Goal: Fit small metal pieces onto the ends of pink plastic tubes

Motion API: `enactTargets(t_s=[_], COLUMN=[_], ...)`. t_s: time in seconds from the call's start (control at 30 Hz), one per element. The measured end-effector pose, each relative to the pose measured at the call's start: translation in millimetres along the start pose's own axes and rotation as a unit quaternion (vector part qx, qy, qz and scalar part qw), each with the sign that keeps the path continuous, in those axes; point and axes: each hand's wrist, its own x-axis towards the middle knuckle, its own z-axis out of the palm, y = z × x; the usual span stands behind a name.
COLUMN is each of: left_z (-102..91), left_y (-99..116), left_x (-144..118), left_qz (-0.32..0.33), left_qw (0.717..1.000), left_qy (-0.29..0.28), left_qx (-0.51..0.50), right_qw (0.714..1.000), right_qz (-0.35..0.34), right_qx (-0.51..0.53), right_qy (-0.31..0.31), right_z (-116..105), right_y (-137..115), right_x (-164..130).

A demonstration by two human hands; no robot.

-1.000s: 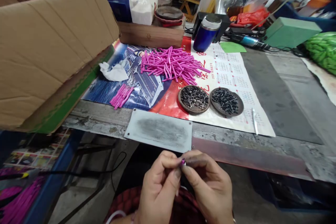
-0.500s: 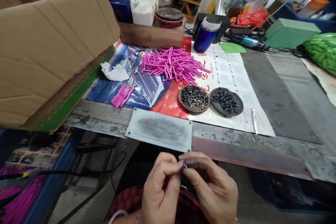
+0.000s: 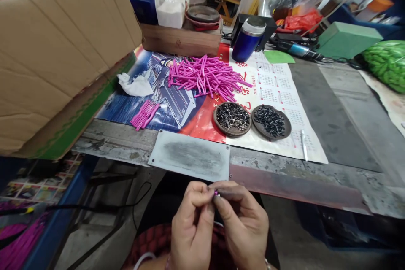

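Below the table's front edge, my left hand [image 3: 192, 228] and my right hand [image 3: 245, 225] meet fingertip to fingertip. Both pinch one small pink tube [image 3: 216, 193], of which only the end shows between the fingers. On the table lie a big heap of pink tubes [image 3: 205, 76] and a small neat bunch of pink tubes [image 3: 144, 114]. Two round dishes sit side by side: the left dish [image 3: 232, 118] holds small dark ring-like parts, the right dish [image 3: 271, 121] holds small dark screws or pins.
A large cardboard box [image 3: 57, 55] overhangs the table's left side. A grey metal plate [image 3: 190, 155] lies at the front edge. A blue thermos [image 3: 248, 40], a wooden tray [image 3: 180, 40], a crumpled tissue [image 3: 134, 85] and a green bag [image 3: 384, 63] stand farther back.
My hands stay together on the pink tube, with only small finger shifts. The view has drifted slightly.
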Motion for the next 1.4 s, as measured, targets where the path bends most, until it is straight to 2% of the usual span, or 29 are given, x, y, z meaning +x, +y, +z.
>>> enactTargets(t_s=[0.2,0.33,0.4,0.47,0.57,0.73,0.97,1.1,1.23,1.4], left_z=[4.9,-0.6,-3.5,-5.0,-4.5,-2.0,-1.5,-2.2,-2.2,-0.5], left_y=[0.6,0.8,1.1,1.6,2.8,3.5,-3.2,-3.8,-2.0,-0.7], left_x=[-4.5,-7.9,-7.2,-5.1,-1.9,-0.8,-2.7,-4.1,-5.4,-7.6], left_qz=[0.001,0.012,0.011,-0.004,-0.017,0.009,0.065,0.092,0.067,0.034], left_qw=[0.998,0.998,0.998,0.998,0.999,0.999,0.996,0.994,0.998,0.999], left_qy=[0.012,-0.022,-0.039,-0.044,-0.041,-0.030,0.001,0.014,0.010,0.000], left_qx=[-0.060,-0.061,-0.050,-0.033,-0.009,0.025,0.065,0.053,0.017,0.015], right_qw=[0.997,0.972,0.966,0.977,0.997,0.994,0.987,0.989,0.990,0.977], right_qz=[0.043,0.122,0.141,0.127,0.063,-0.019,-0.060,-0.071,-0.077,-0.121], right_qx=[0.070,0.198,0.215,0.169,0.038,-0.103,-0.151,-0.129,-0.116,-0.173], right_qy=[-0.006,-0.039,-0.040,-0.032,-0.015,0.004,-0.004,-0.024,-0.039,-0.029], right_z=[3.3,4.0,4.0,2.4,-2.8,-8.9,-6.3,-6.4,-4.7,-3.7], right_y=[1.1,-4.7,-6.4,-6.2,-2.8,2.7,3.2,1.7,0.5,4.7], right_x=[-6.0,-1.3,0.8,1.2,-1.4,-6.9,-8.6,-7.8,-7.1,-10.9])
